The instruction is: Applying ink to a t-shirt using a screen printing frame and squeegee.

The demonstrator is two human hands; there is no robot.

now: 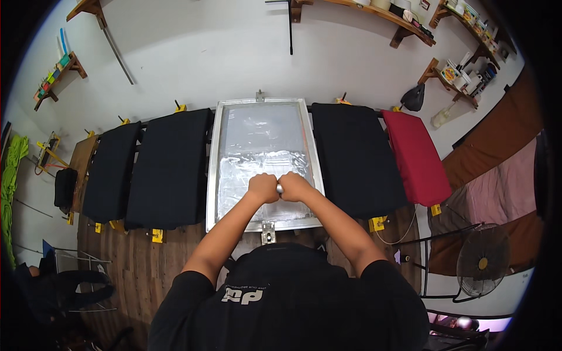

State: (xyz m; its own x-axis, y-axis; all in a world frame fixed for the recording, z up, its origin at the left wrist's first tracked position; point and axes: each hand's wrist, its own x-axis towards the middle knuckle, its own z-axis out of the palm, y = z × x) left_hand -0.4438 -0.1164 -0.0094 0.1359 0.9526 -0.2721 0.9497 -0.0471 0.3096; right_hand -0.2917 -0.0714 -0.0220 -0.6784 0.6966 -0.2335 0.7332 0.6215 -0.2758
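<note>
Side by side over the near half of a screen-printing frame (212,169), my two hands are closed in fists. My left hand (263,187) and my right hand (296,186) both grip what looks like a squeegee (280,189). Only a rounded silver bit of it shows between the fists; its blade is hidden. The frame has a pale metal rim around grey mesh (263,126). Shiny wet-looking streaks (266,161) cross the mesh's middle. A metal clamp (268,232) sits at the frame's near edge.
Boards covered in black cloth (170,169) stand left of the frame. To its right are another black board (357,161) and a red one (417,155). Yellow brackets (379,223) jut out beneath. A standing fan (483,260) is at right; shelves (374,14) line the wall.
</note>
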